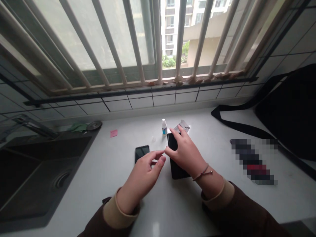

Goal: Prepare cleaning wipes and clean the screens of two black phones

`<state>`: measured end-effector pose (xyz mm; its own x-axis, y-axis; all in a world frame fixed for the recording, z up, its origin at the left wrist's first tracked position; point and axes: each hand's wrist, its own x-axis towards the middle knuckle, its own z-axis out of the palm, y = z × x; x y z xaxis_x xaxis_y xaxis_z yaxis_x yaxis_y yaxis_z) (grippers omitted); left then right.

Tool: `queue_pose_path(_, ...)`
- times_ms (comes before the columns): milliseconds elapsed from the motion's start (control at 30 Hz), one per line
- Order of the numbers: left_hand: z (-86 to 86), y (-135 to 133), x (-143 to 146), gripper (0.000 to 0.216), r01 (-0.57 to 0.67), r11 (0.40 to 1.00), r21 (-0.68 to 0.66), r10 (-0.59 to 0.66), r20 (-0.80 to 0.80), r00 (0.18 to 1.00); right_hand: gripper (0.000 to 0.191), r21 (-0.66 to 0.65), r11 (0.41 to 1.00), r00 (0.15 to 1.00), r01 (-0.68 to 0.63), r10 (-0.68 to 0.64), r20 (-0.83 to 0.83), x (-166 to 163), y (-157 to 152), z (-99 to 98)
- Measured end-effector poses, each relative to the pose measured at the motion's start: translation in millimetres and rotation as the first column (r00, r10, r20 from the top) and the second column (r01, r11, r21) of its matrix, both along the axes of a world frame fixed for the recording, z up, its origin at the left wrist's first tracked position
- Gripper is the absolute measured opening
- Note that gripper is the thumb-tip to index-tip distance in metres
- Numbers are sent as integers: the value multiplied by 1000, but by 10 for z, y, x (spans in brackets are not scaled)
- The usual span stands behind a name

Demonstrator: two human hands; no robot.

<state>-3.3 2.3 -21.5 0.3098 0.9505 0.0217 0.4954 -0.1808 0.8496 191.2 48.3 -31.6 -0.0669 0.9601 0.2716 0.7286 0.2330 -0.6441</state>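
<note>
My left hand hovers over the counter with its fingers curved, thumb apart from the fingers, nothing visible between them. Its fingertips come close to my right thumb. My right hand is spread over a flat black tablet-like device, covering part of it; I cannot tell whether it presses on the surface. Partly behind my left hand lies a smartphone, dark screen up. A small white bottle with a blue label stands upright beyond my hands. Behind my right fingertips is a crumpled grey wrapper or cloth.
A small clear piece and a pink paper square lie on the white counter. A dark sink with a faucet is at left. A black bag with its strap and a blurred-out item are at right.
</note>
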Motion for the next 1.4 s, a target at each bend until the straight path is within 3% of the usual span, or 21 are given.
queue_pose_path(100, -107, 44, -52, 44, -81, 954, 289, 155, -246, 957, 81, -26, 999, 990, 29, -26, 139, 7, 61, -134)
queue_pose_path(200, -243, 49, -84, 46, -33, 918, 396, 196, -378, 905, 82, -51, 998, 982, 28, -18, 187, 5, 93, -221)
queue_pose_path(400, -326, 15, -85, 60, 61, 964, 259, 112, -605, 788, 79, -63, 998, 982, 3, 9, 188, 1, 133, -315)
queue_pose_path(567, -274, 4, -44, 63, 57, 981, 184, 81, -661, 746, 68, -95, 995, 983, -13, 30, 181, -6, 136, -396)
queue_pose_path(767, -230, 6, 5, 68, -164, 970, 178, 242, -728, 642, 59, -179, 984, 968, -25, 69, 241, -51, 92, -388)
queue_pose_path(933, -221, 20, -35, 60, -157, 949, 274, 314, -762, 566, 57, -173, 985, 958, -24, 72, 277, -74, 78, -396)
queue_pose_path(1033, -208, 27, -57, 57, -153, 940, 305, 337, -757, 560, 62, -173, 985, 949, -18, 71, 308, -84, 69, -408)
queue_pose_path(1233, -213, 11, -39, 54, -120, 937, 328, 325, -691, 646, 70, -161, 987, 939, -8, 62, 337, -61, 79, -390)
queue_pose_path(1400, -245, -15, -19, 57, -110, 938, 328, 314, -675, 668, 63, -119, 985, 944, 125, -81, 321, 26, 163, -341)
